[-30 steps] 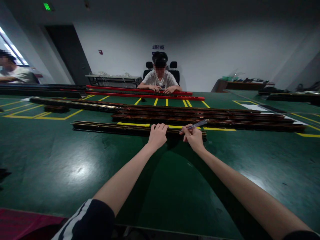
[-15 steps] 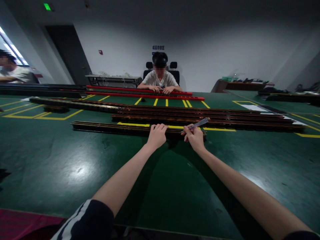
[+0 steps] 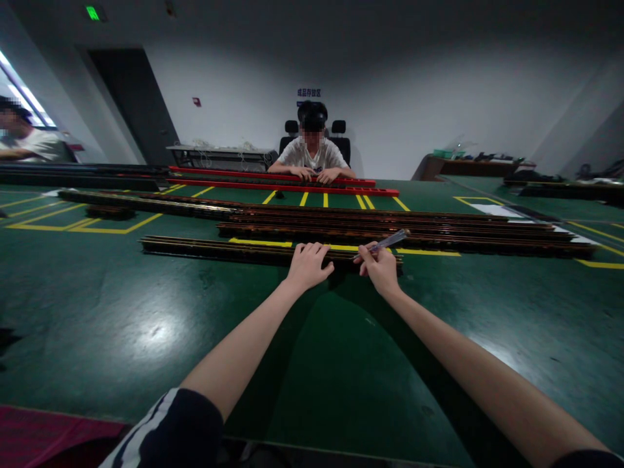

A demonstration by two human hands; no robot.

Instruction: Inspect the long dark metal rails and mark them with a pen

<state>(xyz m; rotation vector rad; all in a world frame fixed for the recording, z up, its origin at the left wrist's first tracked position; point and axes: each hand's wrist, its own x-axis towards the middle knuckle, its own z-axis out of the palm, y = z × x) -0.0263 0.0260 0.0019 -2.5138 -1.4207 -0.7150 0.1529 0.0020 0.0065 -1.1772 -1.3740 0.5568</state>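
Observation:
A long bundle of thin dark strips with brassy edges point(image 3: 214, 248) lies crosswise on the table in front of me. My left hand point(image 3: 308, 263) rests over its near side, fingers laid across the top and the thumb stretched out to the right. Just right of it, my right hand point(image 3: 380, 268) is closed around a screwdriver with a clear handle point(image 3: 394, 239). The handle slants up to the right, and the thin shaft points down-left at the strips. Whether the tip touches them I cannot tell.
Longer dark strips point(image 3: 390, 224) lie in a stack just beyond. Red rails point(image 3: 361, 191) stand farther back, where a person point(image 3: 312, 153) sits with both hands on them. Yellow tape lines mark the green table point(image 3: 195, 338). Another person point(image 3: 34, 143) is at far left.
My left thumb has swung out to the right, away from the strips, and the hand has shifted very slightly. My right hand and the screwdriver look the same.

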